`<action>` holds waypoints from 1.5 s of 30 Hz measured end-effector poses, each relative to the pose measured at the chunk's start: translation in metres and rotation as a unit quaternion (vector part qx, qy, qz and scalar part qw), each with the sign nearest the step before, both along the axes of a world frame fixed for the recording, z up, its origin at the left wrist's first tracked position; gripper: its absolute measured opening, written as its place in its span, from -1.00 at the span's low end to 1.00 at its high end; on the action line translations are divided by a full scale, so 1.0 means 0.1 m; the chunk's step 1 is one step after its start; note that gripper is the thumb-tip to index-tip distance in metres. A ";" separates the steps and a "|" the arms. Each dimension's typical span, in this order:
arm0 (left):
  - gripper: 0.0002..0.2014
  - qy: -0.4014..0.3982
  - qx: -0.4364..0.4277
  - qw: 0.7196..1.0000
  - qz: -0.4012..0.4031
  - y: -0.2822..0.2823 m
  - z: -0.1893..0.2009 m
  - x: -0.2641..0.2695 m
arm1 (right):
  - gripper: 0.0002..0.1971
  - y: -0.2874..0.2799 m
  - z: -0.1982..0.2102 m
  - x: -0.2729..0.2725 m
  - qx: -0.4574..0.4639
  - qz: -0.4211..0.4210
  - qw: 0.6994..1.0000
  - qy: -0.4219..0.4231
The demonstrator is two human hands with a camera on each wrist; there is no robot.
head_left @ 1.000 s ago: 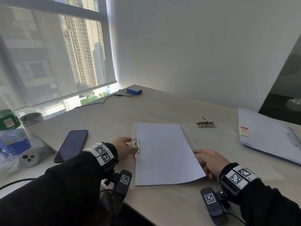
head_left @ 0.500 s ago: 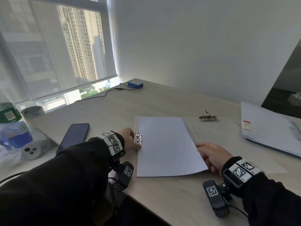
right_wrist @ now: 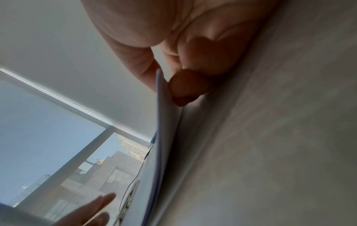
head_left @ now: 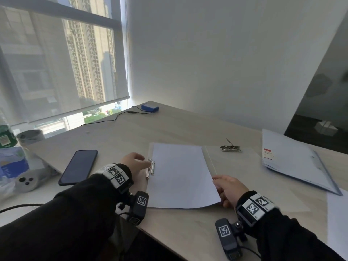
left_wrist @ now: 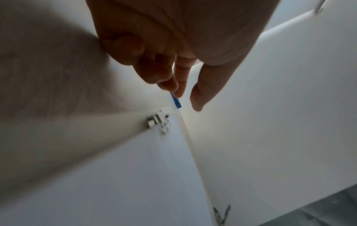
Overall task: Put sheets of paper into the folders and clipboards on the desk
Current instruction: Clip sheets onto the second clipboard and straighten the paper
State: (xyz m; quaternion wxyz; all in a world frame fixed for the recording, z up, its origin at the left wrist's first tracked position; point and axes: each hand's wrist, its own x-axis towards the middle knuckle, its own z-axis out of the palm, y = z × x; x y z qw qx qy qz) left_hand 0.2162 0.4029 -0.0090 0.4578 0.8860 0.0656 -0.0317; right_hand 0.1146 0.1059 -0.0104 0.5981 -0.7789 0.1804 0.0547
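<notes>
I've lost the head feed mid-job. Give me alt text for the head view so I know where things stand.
A white sheet of paper lies in an open folder on the desk; the left hand is at the metal clip on its left edge, and the right hand pinches its right edge. A phone lies left, another folder right.

Black long sleeves (head_left: pixel 71 210), grey wristbands with black-and-white square markers (head_left: pixel 116 176), black wrist cameras (head_left: pixel 227 236)

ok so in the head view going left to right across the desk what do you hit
green bottle → black phone → left hand → left metal clip → sheet of paper → right hand → folder with the red label
</notes>
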 end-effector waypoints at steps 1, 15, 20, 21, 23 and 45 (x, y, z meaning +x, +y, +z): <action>-0.70 -0.017 -0.027 0.999 0.003 -0.02 0.02 -0.06 | -0.72 0.05 -0.02 -0.01 -0.001 -0.002 1.000 -0.003; -0.90 0.022 -0.135 0.961 -0.241 -1.39 0.19 -1.15 | -0.72 -0.25 0.05 -0.68 0.091 -0.040 0.994 -0.035; -0.91 0.048 -0.170 0.936 -0.304 -2.23 0.14 -1.42 | -0.77 -1.10 0.16 -1.27 0.034 -0.158 0.983 -0.086; -0.91 0.054 -0.176 0.930 -0.317 -2.42 0.13 -1.48 | -0.76 -1.27 0.17 -1.41 0.022 -0.189 0.977 -0.098; -0.89 0.059 -0.177 0.918 -0.349 -2.80 0.10 -1.64 | -0.73 -1.60 0.20 -1.70 -0.003 -0.250 0.962 -0.110; -0.44 0.022 0.190 0.894 -0.405 -4.77 -0.03 -2.01 | -0.82 -3.14 0.19 -3.10 0.183 -0.450 0.872 -0.058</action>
